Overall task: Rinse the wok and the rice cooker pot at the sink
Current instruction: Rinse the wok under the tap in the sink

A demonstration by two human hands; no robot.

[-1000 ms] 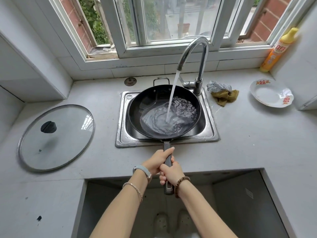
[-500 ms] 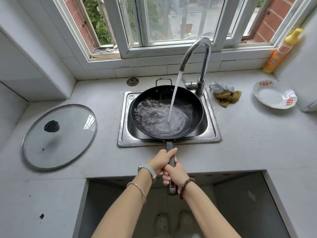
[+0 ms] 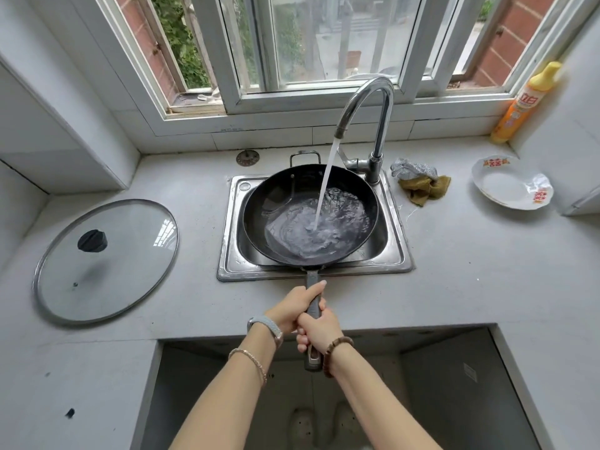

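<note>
A black wok [image 3: 276,203] sits over the steel sink [image 3: 229,254], its long grey handle pointing toward me. Water pours from the curved faucet [image 3: 378,102] into the wok and pools toward its right side. My left hand [image 3: 293,306] grips the handle nearer the pan. Just behind it on the same handle my right hand [image 3: 319,329] is wrapped around the grip. No rice cooker pot is in view.
A glass lid [image 3: 107,261] lies flat on the counter at left. Right of the sink are a metal scourer with a brown rag [image 3: 422,183], a white dish [image 3: 509,186] and a yellow detergent bottle [image 3: 522,105]. An open recess lies below the counter edge.
The water in the wok has sloshed from the left side to the right as the pan is swirled. Both hands stay on the handle.
</note>
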